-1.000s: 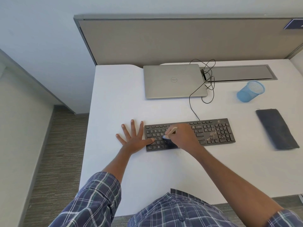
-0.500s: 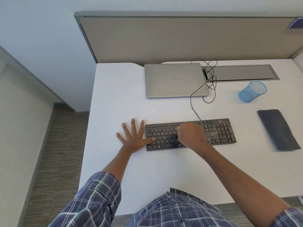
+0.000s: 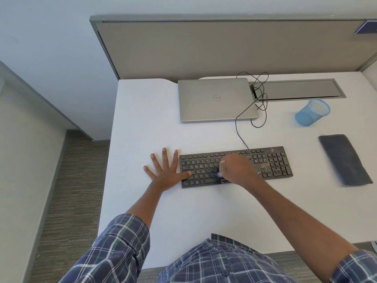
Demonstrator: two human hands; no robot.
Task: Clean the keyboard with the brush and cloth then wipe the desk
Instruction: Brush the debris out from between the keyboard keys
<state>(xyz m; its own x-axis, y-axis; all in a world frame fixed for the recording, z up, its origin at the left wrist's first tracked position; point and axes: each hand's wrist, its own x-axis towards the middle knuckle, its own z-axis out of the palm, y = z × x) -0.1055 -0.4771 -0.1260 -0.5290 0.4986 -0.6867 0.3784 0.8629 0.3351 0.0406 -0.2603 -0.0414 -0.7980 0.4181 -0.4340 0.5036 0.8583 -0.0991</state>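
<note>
The right hand point(image 3: 237, 170) clamps its fingers round the brush point(image 3: 222, 167), mid keyboard point(image 3: 201, 166). The left hand point(image 3: 166, 173) lies flat on the desk point(image 3: 183, 211), fingers spread.

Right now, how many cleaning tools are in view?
2. The brush is gripped in the right hand over the middle of the keyboard, largely hidden by that hand; the dark grey cloth lies flat on the desk, right of the keyboard.
</note>
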